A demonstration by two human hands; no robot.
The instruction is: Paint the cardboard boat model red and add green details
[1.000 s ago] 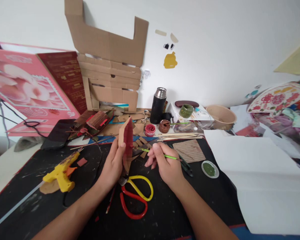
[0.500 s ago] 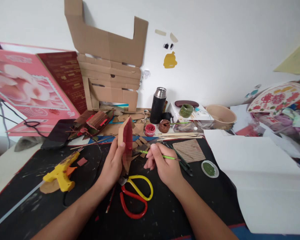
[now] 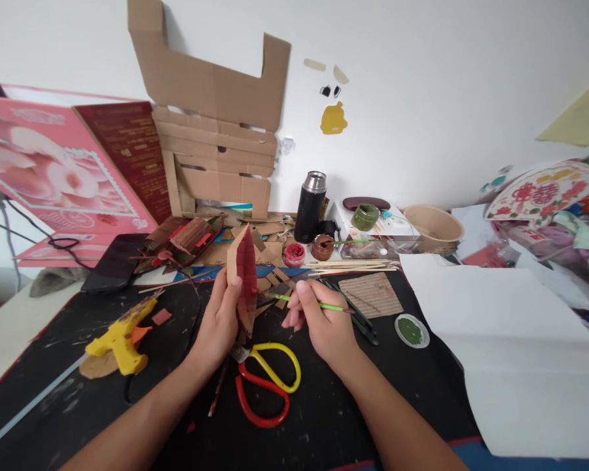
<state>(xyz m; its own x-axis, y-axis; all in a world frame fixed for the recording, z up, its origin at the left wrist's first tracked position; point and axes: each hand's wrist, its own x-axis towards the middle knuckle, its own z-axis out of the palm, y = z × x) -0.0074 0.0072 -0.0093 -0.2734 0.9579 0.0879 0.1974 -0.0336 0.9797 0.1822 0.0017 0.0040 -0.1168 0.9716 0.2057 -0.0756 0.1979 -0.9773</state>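
A cardboard piece (image 3: 246, 278), painted red on the side facing right, stands tilted in the grip of my left hand (image 3: 220, 317). Pinched in my right hand (image 3: 321, 320) is a thin green paintbrush (image 3: 331, 307), its tip reaching left to the red face of the cardboard. Below the two hands lie scissors (image 3: 269, 386) with one red and one yellow handle; their blades are partly hidden. Small cardboard strips (image 3: 277, 278) are scattered behind the hands.
A yellow glue gun (image 3: 120, 337) lies at the left. Red paint (image 3: 294, 254) and brown paint (image 3: 322, 246) jars stand near a black thermos (image 3: 311, 209). On the right are a dish of green paint (image 3: 412, 331), corrugated cardboard (image 3: 372, 294) and white paper (image 3: 510, 314).
The cardboard piece has turned and tilted slightly to the left in my left hand. My right hand with the paintbrush has barely moved.
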